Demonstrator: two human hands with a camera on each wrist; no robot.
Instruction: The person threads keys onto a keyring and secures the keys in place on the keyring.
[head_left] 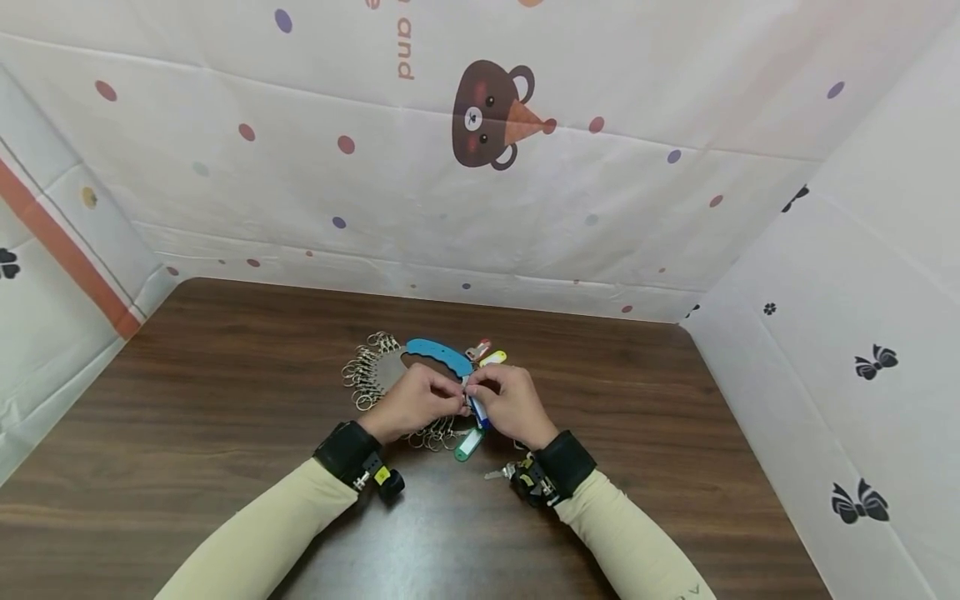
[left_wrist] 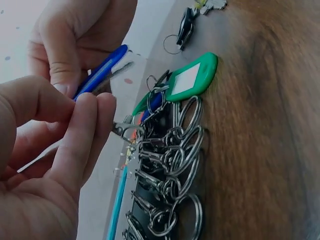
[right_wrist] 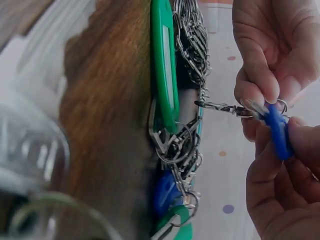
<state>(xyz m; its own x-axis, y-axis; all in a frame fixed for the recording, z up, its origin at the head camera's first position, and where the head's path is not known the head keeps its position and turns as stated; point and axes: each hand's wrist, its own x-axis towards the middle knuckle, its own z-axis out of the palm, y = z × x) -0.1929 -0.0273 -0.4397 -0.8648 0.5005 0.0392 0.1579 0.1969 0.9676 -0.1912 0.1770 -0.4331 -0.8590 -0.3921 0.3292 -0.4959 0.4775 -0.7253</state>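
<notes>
On the left, a flat grey metal plate [head_left: 388,369] fringed with silver snap hooks [head_left: 365,375] runs partly out of sight beneath the left hand [head_left: 422,402]; its curved light-blue handle [head_left: 440,352] arches along the far side. That hand pinches one hook, the exact hold masked by fingertips. Just right, the slim blue plastic key tag [head_left: 480,412] sits between both hands, partly covered, its long axis slanting from far left to near right. A green plastic key tag [head_left: 468,445] lies nearer. The right hand [head_left: 517,404] pinches the blue tag between thumb and fingers. A silver key [head_left: 495,475] shows beside the right wrist, partly hidden. Brown wood-grain worktop [head_left: 247,400] meets white printed sheeting [head_left: 420,167] at left, far and right.
</notes>
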